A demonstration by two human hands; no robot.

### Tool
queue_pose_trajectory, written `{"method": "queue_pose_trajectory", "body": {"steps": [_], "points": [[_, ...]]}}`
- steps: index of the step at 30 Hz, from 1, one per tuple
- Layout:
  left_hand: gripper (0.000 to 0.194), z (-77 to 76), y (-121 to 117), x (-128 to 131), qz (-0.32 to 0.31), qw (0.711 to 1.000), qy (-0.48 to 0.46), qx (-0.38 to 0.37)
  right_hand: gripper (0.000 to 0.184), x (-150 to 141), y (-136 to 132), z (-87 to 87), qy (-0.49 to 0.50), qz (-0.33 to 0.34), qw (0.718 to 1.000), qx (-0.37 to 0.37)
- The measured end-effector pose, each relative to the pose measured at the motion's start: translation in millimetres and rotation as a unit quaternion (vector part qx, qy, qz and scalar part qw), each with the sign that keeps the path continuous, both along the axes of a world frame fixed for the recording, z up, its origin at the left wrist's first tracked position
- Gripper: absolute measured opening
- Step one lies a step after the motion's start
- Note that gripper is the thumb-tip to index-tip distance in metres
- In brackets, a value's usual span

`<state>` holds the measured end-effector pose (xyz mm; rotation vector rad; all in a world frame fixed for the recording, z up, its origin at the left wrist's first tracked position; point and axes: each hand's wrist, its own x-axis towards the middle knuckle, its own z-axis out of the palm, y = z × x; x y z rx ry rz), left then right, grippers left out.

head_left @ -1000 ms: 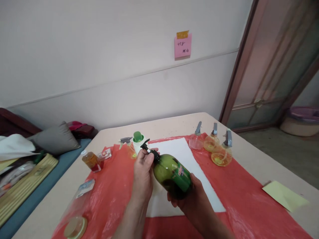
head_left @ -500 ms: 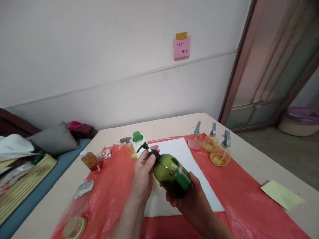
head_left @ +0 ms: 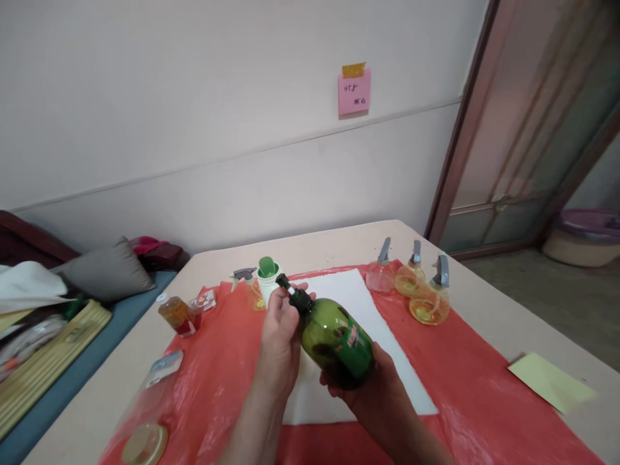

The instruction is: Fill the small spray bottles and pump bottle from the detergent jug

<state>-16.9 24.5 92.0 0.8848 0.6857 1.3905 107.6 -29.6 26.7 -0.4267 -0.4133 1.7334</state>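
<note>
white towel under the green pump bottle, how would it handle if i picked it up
The flat white sheet looks thin, so probably floppy. Likely light, given its thinness. It may drag or ruck the red plastic sheet beneath.

To my left I see a gray pillow resting at a blue pad. A pink note is taped to the wall. Far right, I make out what looks like a tub, purple on top.
</note>
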Motion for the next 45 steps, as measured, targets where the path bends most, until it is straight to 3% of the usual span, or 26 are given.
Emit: {"method": "queue_pose_trajectory", "body": {"steps": [2,4,8,13,16,18,22,24,26,29,31,35,38,42,45], "points": [[0.045,-2.0,1,1,0.047,0.999,0.018,-0.009,0.050,-1,0,-1.5,-0.002,-0.009,1.000,0.007],[0.037,-2.9,2,0,0.051,0.998,0.035,-0.010,0.051,-1,0,-2.5,0.000,-0.007,1.000,0.008],[0.035,0.3,2,-6,-0.037,0.998,0.045,0.027,0.067,2,1,-3.4,0.023,0.084,0.996,-0.032],[0.033,2.3,0,-16,-0.105,0.992,0.050,0.057,0.083,1,-3,-6.8,0.056,0.221,0.966,-0.120],[0.033,1.9,-4,-16,-0.112,0.990,0.067,0.057,0.085,-1,-6,-7.2,0.013,0.216,0.972,-0.092],[0.035,5.7,-6,-17,-0.093,0.992,0.076,0.046,0.076,-1,-6,-5.1,-0.040,0.178,0.980,-0.079],[0.027,29.8,-7,-50,-0.004,0.997,0.027,0.071,0.065,4,2,-1.1,-0.105,0.070,0.991,-0.035],[0.029,42.1,-1,-85,0.116,0.987,0.019,0.113,0.066,8,8,-2.7,-0.110,0.040,0.993,-0.028],[0.027,44.6,11,-124,0.284,0.946,0.019,0.158,0.060,11,14,-6.9,-0.107,0.020,0.993,-0.050],[0.031,20.8,41,-165,0.451,0.872,0.121,0.148,0.050,12,23,-14.7,-0.087,0.002,0.992,-0.095],[0.030,-9.0,64,-173,0.473,0.838,0.259,0.084,0.047,10,27,-18.7,-0.076,0.003,0.991,-0.112],[0.024,-70.3,102,-160,0.420,0.843,0.334,0.035,0.039,5,31,-21.8,-0.069,0.007,0.990,-0.121],[0.024,-105.3,117,-148,0.379,0.849,0.368,0.013,0.040,4,32,-21.6,-0.070,0.002,0.990,-0.126],[0.026,-139.9,124,-146,0.339,0.853,0.397,-0.021,0.041,8,33,-19.3,-0.081,-0.016,0.988,-0.132],[0.033,-155.2,125,-148,0.333,0.849,0.409,-0.039,0.040,11,31,-15.8,-0.085,-0.030,0.986,-0.138]]}}
